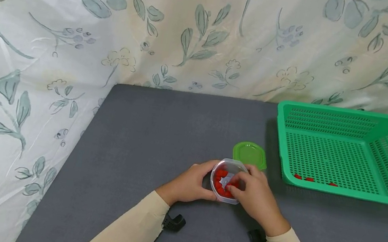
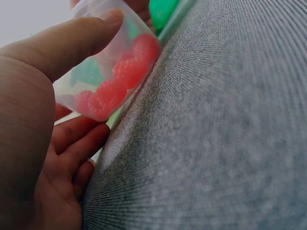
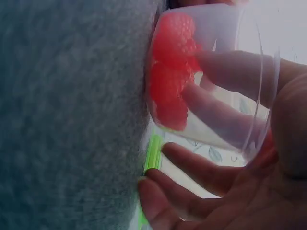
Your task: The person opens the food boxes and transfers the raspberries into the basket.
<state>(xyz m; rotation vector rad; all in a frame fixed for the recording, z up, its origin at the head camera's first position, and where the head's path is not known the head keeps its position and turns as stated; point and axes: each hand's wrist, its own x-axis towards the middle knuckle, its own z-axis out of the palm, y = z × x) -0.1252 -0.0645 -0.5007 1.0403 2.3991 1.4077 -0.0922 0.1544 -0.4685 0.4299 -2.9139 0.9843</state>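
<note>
One slip could tip everything out

The table (image 1: 161, 132) spreads grey and flat beneath me; anything dropped could, I judge, roll some way over it. Off to my right is the basket (image 1: 377, 198), a few red pieces (image 1: 309, 179) showing by its near wall. It lies well apart from my work, so I think only a wide swing of my arm would knock it.

My left hand (image 1: 193, 183) clasps the cup (image 3: 216, 24) by its side, thumb near me, fingers on the far side. The wall is clear and looks thin and smooth: squeezing too hard could buckle it, too lightly could let it twist away. The base is at the table, though I cannot tell whether it bears its full weight there.

My right hand (image 1: 258, 196) dips thumb and forefinger inside, pinching a berry; how firmly, I cannot tell. Its other fingers hang outside the wall, so lifting carelessly could catch the rim and tilt the cup.

Just beyond lies the lid (image 1: 250, 152), close to those outer fingers; a stray brush might push it off.

The berries (image 2: 111, 95) sit low in the cup, ringed around its pale bottom. They look soft, so a hard pinch could dent one, or dragging it out could bring a neighbour along.
</note>
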